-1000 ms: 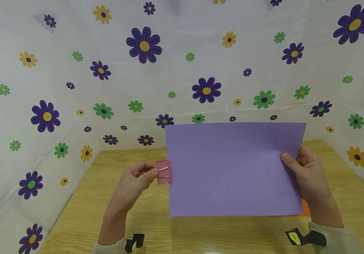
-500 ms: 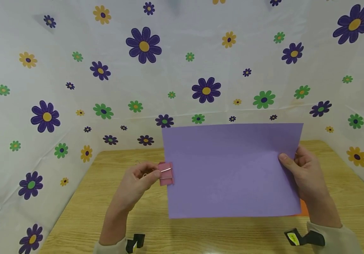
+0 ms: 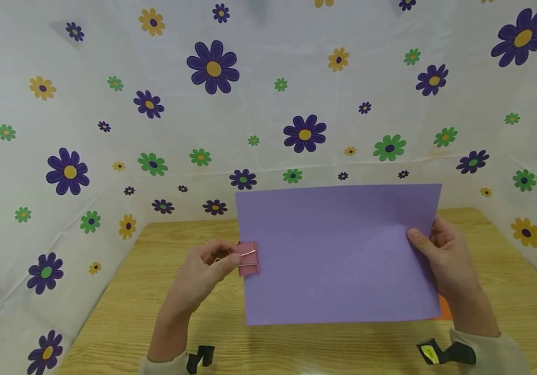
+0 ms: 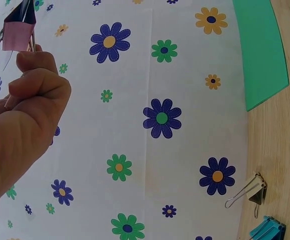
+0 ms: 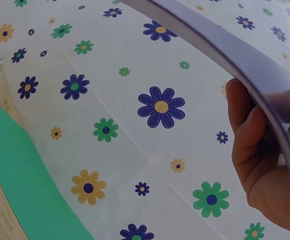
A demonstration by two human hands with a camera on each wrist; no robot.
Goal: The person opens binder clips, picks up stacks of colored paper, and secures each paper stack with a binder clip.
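My left hand (image 3: 207,271) pinches the wire handles of a pink binder clip (image 3: 248,266). This clip sits over the left edge of a purple sheet of paper (image 3: 334,260), about midway down. On the other side, my right hand (image 3: 451,258) grips the sheet's right edge, thumb on the near face and fingers behind. The sheet is held up above the table, its broad side facing me. Seen from the left wrist, the pink clip's body (image 4: 18,36) is at the fingertips; in the right wrist view the sheet (image 5: 235,65) shows almost edge-on.
Under the sheet's lower right corner, an orange piece (image 3: 445,308) lies on the wooden table (image 3: 123,323). A green sheet (image 4: 262,55), a cream binder clip (image 4: 256,189) and a blue binder clip (image 4: 269,230) lie on the table. Flower-print cloth (image 3: 259,104) stands behind.
The purple sheet has shifted left with the right hand. My left hand has moved slightly right, taking the pink binder clip from beside the sheet's edge to over it.
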